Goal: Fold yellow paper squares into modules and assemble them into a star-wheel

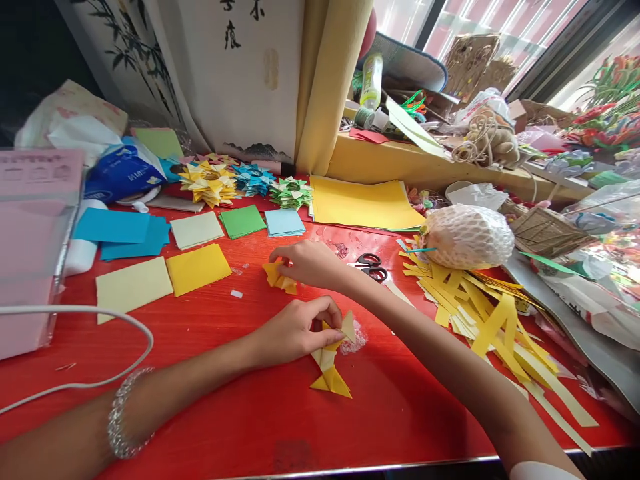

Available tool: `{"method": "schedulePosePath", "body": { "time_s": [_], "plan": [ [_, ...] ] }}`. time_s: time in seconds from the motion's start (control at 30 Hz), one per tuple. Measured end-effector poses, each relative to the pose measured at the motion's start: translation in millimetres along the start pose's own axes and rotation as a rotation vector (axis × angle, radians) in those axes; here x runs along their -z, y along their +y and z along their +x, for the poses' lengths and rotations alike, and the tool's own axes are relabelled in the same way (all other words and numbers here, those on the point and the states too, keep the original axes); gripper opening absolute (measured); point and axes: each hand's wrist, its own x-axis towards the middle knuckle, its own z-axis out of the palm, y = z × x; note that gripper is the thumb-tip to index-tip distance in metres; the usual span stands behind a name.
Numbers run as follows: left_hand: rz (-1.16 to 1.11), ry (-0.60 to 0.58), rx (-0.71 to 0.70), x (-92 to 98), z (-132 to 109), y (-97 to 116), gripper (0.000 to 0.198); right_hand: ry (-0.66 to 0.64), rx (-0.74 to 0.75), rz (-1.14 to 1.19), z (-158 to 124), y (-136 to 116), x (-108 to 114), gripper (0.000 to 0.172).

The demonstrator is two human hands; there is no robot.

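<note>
My left hand (300,327) pinches a short chain of folded paper pieces (327,363) in yellow and cream, just above the red table. The chain's lower end, a yellow pointed fold, hangs toward the table's front edge. Farther back, my right hand (313,263) reaches across from the right, its fingers bent down and closed on a small group of yellow folded paper pieces (280,279). The fingertips are partly hidden among those pieces. Black-handled scissors (373,267) lie to the right of my right hand.
Stacks of blue (123,227), cream (133,283), yellow (199,269) and green paper (243,221) lie at left. Finished paper stars (207,183) stand behind. Yellow paper strips (480,313) and a net-wrapped bundle (467,235) fill the right. A white cable (120,313) loops at left.
</note>
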Motion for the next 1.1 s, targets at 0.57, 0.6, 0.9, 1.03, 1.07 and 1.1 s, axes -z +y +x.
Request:
{"method": "schedulePosePath", "body": {
  "time_s": [0.57, 0.6, 0.9, 1.03, 1.07, 1.1],
  "plan": [
    [-0.076, 0.116, 0.0, 2.0, 2, -2, 0.013, 0.276, -0.038, 0.56, -58, 44, 20, 0.02],
    [-0.107, 0.155, 0.005, 2.5, 3, -3, 0.018, 0.25, -0.042, 0.591, -68, 48, 19, 0.02],
    [-0.208, 0.179, 0.056, 1.3, 6, -6, 0.035, 0.132, -0.266, 1.301, -113, 24, -7, 0.015],
    [-0.229, 0.21, 0.05, 0.8, 7, -5, 0.027, 0.234, -0.302, 1.471, -109, 15, -11, 0.027],
    [-0.235, 0.205, 0.045, 1.2, 7, -5, 0.026, 0.236, -0.314, 1.519, -108, 15, -13, 0.033],
    [-0.24, 0.201, 0.042, 1.6, 7, -4, 0.026, 0.233, -0.312, 1.563, -108, 14, -14, 0.037]
  ]
}}
